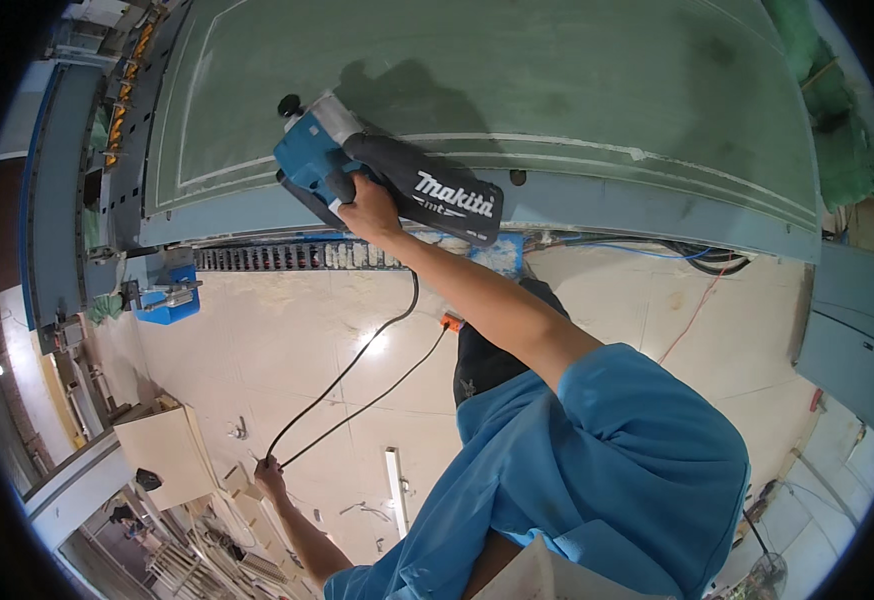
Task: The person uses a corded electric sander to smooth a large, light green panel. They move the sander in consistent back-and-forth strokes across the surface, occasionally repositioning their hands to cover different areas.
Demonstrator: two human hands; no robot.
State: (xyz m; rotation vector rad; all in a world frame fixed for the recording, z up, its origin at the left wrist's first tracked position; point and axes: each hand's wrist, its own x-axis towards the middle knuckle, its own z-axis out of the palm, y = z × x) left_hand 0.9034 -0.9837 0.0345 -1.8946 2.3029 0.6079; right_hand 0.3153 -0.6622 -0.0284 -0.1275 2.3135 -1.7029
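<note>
My right hand grips the rear handle of a blue belt sander with a round black front knob. A black dust bag sticks out from the sander's side toward the right. The sander rests on a green flat machine bed, close to its near grey edge. Low at the left, away from the bed, my left hand is closed around the black power cord. The cord loops from the sander to that hand, then back to an orange connector beside my leg.
A dark cable chain runs under the bed's near edge, with a blue bracket at its left. Coiled hoses hang below the bed at right. Wooden boards stand at lower left. Grey cabinets are at right.
</note>
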